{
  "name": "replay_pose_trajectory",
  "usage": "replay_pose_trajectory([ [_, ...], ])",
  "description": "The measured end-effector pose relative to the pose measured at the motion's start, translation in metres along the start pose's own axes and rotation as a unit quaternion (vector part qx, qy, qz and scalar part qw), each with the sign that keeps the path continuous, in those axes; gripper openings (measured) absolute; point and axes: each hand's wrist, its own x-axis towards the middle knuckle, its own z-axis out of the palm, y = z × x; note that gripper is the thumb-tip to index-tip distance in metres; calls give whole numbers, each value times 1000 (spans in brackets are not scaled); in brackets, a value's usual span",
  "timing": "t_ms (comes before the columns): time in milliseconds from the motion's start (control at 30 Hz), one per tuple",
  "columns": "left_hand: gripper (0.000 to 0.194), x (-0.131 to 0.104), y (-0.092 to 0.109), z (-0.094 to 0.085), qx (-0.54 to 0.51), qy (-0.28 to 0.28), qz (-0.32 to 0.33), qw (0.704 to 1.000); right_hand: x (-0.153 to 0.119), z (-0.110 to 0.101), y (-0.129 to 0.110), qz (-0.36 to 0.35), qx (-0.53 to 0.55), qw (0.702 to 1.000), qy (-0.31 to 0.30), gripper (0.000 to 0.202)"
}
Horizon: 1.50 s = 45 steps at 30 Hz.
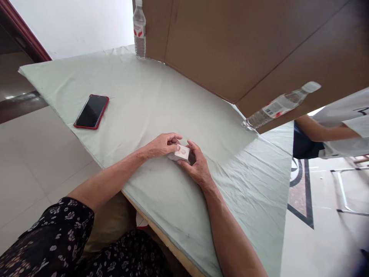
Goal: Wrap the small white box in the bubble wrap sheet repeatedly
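Observation:
A small white pack with a reddish print on top [182, 152] is between my two hands, over the pale green cloth. My left hand [164, 145] grips its left end, thumb on the upper face and fingers curled behind. At the other end, my right hand [197, 163] curls round the pack, its thumb at the near side and its fingers at the far side. The pack's underside is hidden.
The cloth-covered table [121, 80] bears a phone in a red case [91, 111] at left. A brown cardboard panel [207, 50] stands behind, by an upright bottle [140, 32] and a tilted bottle [278, 107]. A person's arm [325, 131] shows at right.

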Motion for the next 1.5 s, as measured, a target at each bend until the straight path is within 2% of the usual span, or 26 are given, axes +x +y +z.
replay_pose_trajectory([
  [200, 55, 4, -3, 1, -25, 0, 10, 1000, 1, -1, 2, 0, -11, 1000, -5, 71],
  [500, 48, 10, -9, -5, -77, 54, 6, 996, 3, 0, 4, -24, -15, 1000, 2, 70],
  [767, 40, 13, -11, -6, -86, 75, 10, 993, 2, 1, 6, -18, -6, 1000, 5, 69],
  [1033, 46, 7, -5, -9, -77, 19, 11, 997, 2, -1, 6, -5, -7, 1000, -2, 70],
  [1233, 44, 4, -5, -10, -51, -3, 26, 998, 2, -2, 2, 10, -20, 1000, -2, 60],
  [1500, 45, 4, -3, -11, -32, -31, 28, 999, 1, -3, -2, -21, -34, 999, -2, 67],
])
